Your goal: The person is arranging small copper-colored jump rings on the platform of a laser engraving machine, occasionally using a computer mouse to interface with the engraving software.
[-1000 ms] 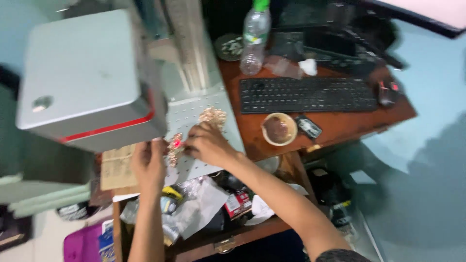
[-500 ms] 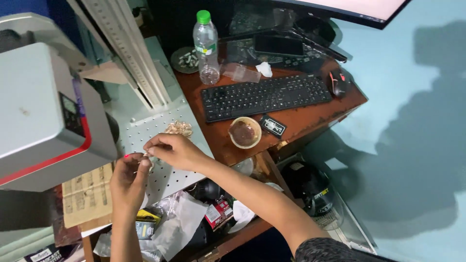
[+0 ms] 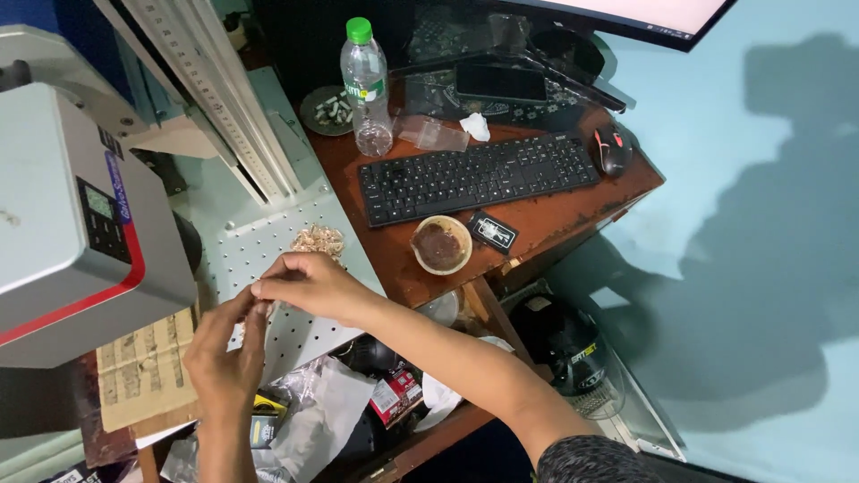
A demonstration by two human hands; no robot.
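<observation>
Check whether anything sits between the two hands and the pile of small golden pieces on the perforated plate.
Nothing visible does. The left hand and right hand meet fingertip to fingertip over the perforated plate, and the pile of golden pieces lies just beyond the right hand, with only bare plate between. Whether the fingers pinch something is unclear.

Whatever the hands pinch is too small to make out: the fingertips of the left hand (image 3: 224,353) and right hand (image 3: 309,284) meet and cover it. The heap of small golden pieces (image 3: 318,239) just beyond the right hand is too fine to tell apart. The grey machine (image 3: 76,224) beside the left hand is cut off by the left edge, and the monitor (image 3: 626,13) far beyond the hands by the top edge. The clutter (image 3: 313,420) under the forearms is partly hidden.
</observation>
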